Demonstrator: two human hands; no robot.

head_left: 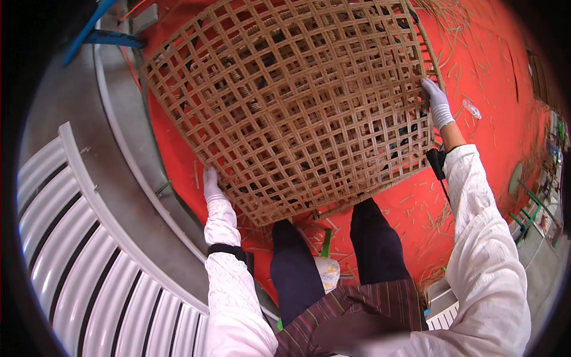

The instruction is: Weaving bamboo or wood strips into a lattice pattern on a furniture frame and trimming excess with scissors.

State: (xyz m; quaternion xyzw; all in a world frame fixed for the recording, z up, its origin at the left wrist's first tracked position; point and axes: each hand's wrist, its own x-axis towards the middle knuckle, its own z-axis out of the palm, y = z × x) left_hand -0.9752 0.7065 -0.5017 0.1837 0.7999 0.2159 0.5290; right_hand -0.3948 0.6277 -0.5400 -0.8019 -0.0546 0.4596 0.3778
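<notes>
A large woven lattice panel [291, 101] of tan cane strips is held up above a red floor [482, 137], filling the upper middle of the view. My left hand [212, 185], in a pale glove, grips the panel's lower left edge. My right hand [437, 102], also gloved, grips its right edge. Both arms are in white sleeves. My legs in dark trousers [333, 256] show below the panel.
A white corrugated metal surface [89, 256] and a grey ledge [119, 154] lie to the left. Loose cane scraps [440, 220] are scattered on the red floor. A small clear bottle [471, 109] lies at the right. Green frames [529, 211] stand at the far right.
</notes>
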